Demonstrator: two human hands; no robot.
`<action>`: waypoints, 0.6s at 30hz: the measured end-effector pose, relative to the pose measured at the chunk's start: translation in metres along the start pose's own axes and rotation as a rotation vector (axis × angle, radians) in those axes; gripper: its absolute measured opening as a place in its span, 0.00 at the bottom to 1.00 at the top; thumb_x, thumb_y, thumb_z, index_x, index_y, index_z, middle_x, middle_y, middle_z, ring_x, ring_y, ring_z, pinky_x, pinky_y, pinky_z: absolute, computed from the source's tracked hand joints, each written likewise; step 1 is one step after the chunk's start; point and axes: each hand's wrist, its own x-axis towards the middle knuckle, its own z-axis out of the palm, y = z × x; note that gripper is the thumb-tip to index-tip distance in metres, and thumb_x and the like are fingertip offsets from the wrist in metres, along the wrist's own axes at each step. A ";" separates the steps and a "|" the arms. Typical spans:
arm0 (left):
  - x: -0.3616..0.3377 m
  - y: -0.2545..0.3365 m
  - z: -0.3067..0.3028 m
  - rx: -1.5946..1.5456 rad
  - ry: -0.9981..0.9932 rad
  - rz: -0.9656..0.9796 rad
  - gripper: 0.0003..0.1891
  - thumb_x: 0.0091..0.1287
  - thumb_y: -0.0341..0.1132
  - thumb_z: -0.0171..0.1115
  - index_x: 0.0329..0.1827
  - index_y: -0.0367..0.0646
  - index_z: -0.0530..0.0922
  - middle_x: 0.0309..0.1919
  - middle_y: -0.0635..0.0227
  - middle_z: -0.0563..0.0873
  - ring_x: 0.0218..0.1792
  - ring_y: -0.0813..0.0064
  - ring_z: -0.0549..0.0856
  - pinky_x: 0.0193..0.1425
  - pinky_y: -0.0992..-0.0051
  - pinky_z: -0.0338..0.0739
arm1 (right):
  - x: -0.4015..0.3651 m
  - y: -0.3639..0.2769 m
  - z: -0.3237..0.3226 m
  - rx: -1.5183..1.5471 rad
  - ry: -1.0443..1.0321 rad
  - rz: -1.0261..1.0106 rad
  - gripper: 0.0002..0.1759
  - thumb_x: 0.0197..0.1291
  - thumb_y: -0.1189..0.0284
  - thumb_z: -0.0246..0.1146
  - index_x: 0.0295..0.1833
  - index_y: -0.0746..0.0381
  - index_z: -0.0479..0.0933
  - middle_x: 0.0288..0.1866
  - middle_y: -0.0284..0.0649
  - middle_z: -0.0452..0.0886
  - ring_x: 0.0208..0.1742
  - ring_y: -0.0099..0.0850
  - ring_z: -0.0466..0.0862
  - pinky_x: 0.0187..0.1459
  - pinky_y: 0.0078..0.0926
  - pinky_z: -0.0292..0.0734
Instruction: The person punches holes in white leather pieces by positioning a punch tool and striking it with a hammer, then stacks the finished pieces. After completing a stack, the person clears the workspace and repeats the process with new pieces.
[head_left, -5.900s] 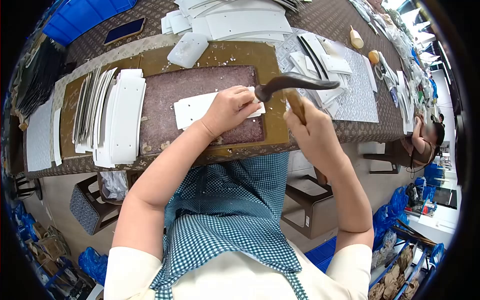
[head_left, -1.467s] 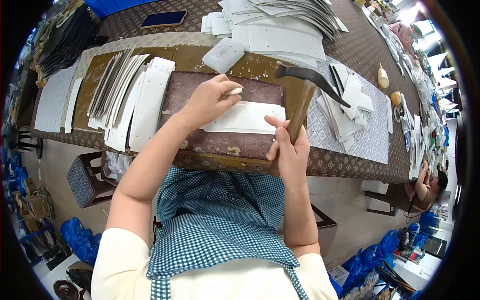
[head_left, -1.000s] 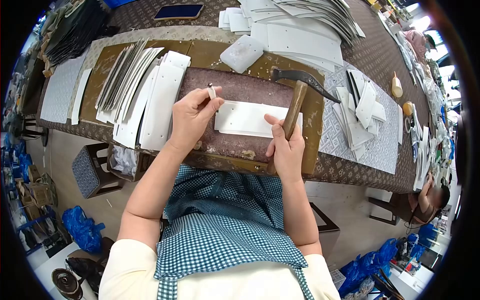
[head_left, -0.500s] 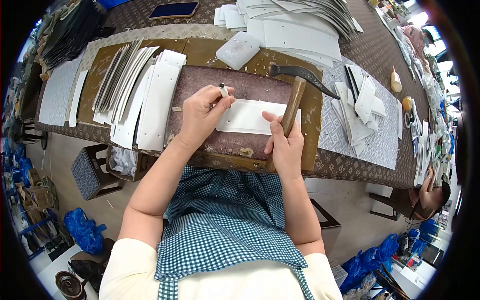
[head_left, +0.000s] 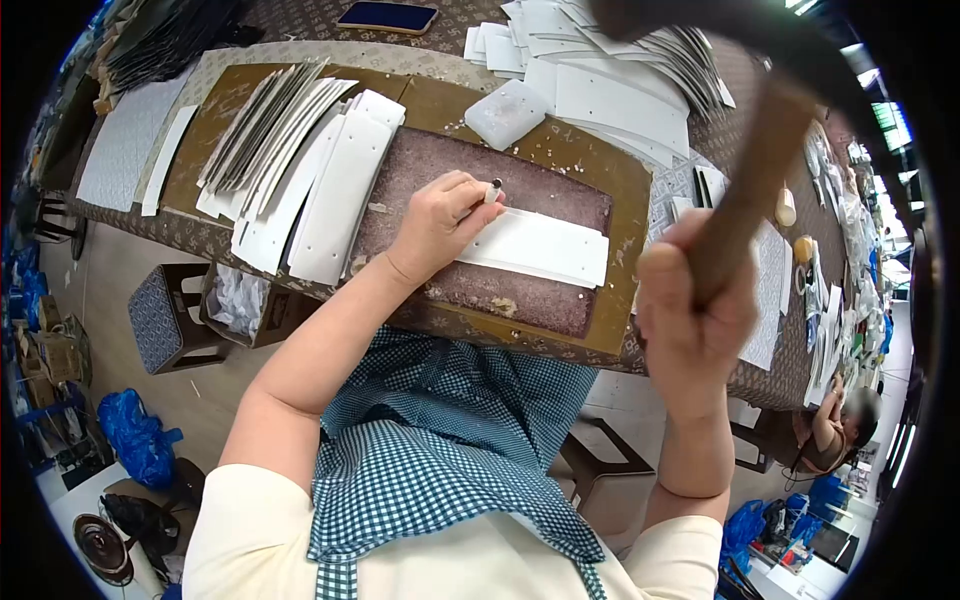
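My left hand [head_left: 445, 222] is closed around a short, whitish punch-like tool [head_left: 494, 188] with a dark top. It holds the tool upright at the left end of a white strip [head_left: 545, 250]. The tool's lower tip is hidden by my fingers. The strip, apparently with another layer under it, lies on a worn purple-brown board [head_left: 560, 180]. Small holes show near the strip's right end. To the right, my right hand [head_left: 695, 315] grips a hammer [head_left: 752, 180] by its wooden handle. The hammer is raised toward the camera, its dark head blurred.
White strips [head_left: 345, 190] lean in a row left of the board. Beyond it sit a whitish block [head_left: 507, 113], stacked white sheets [head_left: 610, 100] and a phone [head_left: 388, 17]. Small white bits are scattered about. Another person [head_left: 830, 420] sits at the far right.
My right hand has lifted the hammer off the work, up and to the right. My left hand keeps the tool upright on the strip. The whole view has shifted slightly.
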 end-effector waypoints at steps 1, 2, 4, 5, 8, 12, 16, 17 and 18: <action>0.000 -0.001 0.001 -0.010 0.005 0.001 0.06 0.62 0.33 0.72 0.37 0.41 0.84 0.31 0.65 0.84 0.34 0.64 0.85 0.39 0.69 0.81 | 0.003 0.010 0.001 -0.412 -0.129 -0.060 0.11 0.68 0.74 0.65 0.47 0.67 0.70 0.28 0.42 0.79 0.23 0.29 0.79 0.26 0.29 0.74; -0.001 -0.001 0.000 0.014 -0.007 0.004 0.06 0.62 0.33 0.72 0.37 0.41 0.84 0.31 0.65 0.84 0.34 0.64 0.84 0.39 0.68 0.81 | -0.001 0.022 0.003 -0.485 -0.283 0.068 0.08 0.69 0.72 0.64 0.42 0.65 0.72 0.26 0.37 0.74 0.25 0.22 0.71 0.28 0.25 0.69; -0.002 -0.001 -0.003 0.063 -0.040 0.011 0.07 0.63 0.34 0.72 0.37 0.41 0.84 0.31 0.64 0.84 0.34 0.63 0.84 0.39 0.67 0.81 | -0.003 0.022 0.003 -0.539 -0.396 0.333 0.09 0.66 0.74 0.64 0.42 0.66 0.72 0.25 0.40 0.72 0.27 0.24 0.71 0.31 0.28 0.70; -0.002 -0.001 -0.001 0.020 -0.023 -0.011 0.07 0.63 0.34 0.71 0.37 0.41 0.84 0.31 0.64 0.84 0.34 0.61 0.84 0.39 0.66 0.80 | 0.001 0.011 0.000 -0.470 -0.407 0.370 0.10 0.67 0.73 0.64 0.44 0.66 0.71 0.25 0.46 0.77 0.25 0.36 0.80 0.31 0.35 0.74; -0.003 -0.008 0.003 0.005 -0.009 0.004 0.07 0.64 0.34 0.70 0.37 0.41 0.84 0.31 0.63 0.84 0.34 0.61 0.84 0.39 0.67 0.80 | 0.008 -0.013 -0.007 -0.353 -0.283 0.232 0.08 0.68 0.74 0.65 0.46 0.65 0.73 0.24 0.35 0.73 0.26 0.21 0.74 0.28 0.24 0.69; -0.002 -0.005 -0.001 0.020 -0.030 -0.007 0.06 0.63 0.31 0.72 0.37 0.38 0.85 0.34 0.65 0.87 0.34 0.68 0.86 0.39 0.72 0.80 | 0.025 -0.047 -0.003 0.146 0.060 -0.203 0.09 0.74 0.69 0.59 0.46 0.64 0.71 0.24 0.30 0.72 0.16 0.13 0.64 0.17 0.14 0.57; -0.002 -0.004 -0.002 0.019 -0.039 -0.018 0.07 0.63 0.31 0.72 0.39 0.38 0.85 0.34 0.64 0.87 0.34 0.68 0.86 0.40 0.72 0.81 | 0.012 -0.009 0.006 -0.240 -0.079 -0.025 0.10 0.72 0.69 0.61 0.42 0.65 0.71 0.24 0.36 0.75 0.22 0.24 0.75 0.24 0.24 0.68; -0.002 -0.004 -0.001 0.017 -0.039 -0.017 0.07 0.63 0.31 0.72 0.39 0.38 0.85 0.34 0.64 0.87 0.34 0.68 0.86 0.40 0.71 0.80 | 0.006 0.003 0.004 -0.558 -0.280 0.126 0.10 0.70 0.71 0.63 0.42 0.66 0.71 0.24 0.43 0.77 0.26 0.31 0.80 0.30 0.31 0.74; -0.003 -0.003 -0.001 0.028 -0.043 -0.027 0.07 0.63 0.32 0.72 0.39 0.38 0.85 0.33 0.64 0.86 0.34 0.67 0.85 0.40 0.71 0.80 | 0.005 0.018 0.004 -0.650 -0.452 0.320 0.10 0.68 0.71 0.63 0.43 0.66 0.71 0.25 0.48 0.77 0.28 0.34 0.82 0.33 0.33 0.76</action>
